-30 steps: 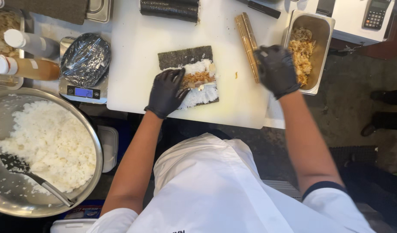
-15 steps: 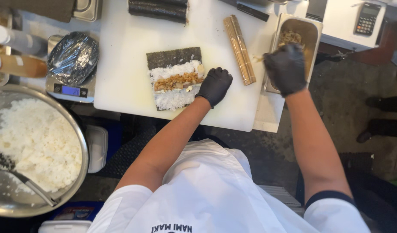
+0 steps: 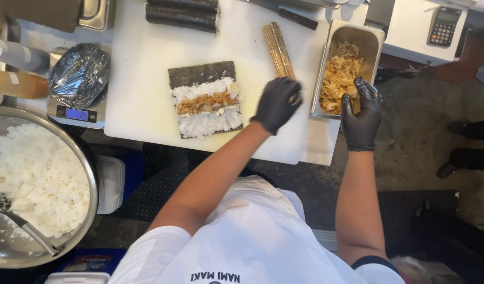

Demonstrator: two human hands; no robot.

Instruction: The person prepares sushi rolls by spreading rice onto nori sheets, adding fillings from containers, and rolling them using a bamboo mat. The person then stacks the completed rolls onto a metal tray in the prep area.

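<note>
Head view: filling step under way. Right hand (image 3: 361, 113) dips into pan (image 3: 376, 42), fingers curled on shredded filling (image 3: 339, 76); actual pinch hidden, cannot tell. Left hand (image 3: 276, 102) loosely cupped, empty, over mat (image 3: 278, 50) end. Nori sheet (image 3: 206, 99) with rice and a filling strip lies well left of both hands. Next probably calls for carrying a pinch across, laying it along the strip.

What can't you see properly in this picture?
Head view only:
- Left hand: blurred by motion, so whether it touches the bamboo mat is unclear.
- Right hand: fingertips buried in the filling tray.
- Rice bowl: cut off by the left edge.
- Scale display: too small.
</note>
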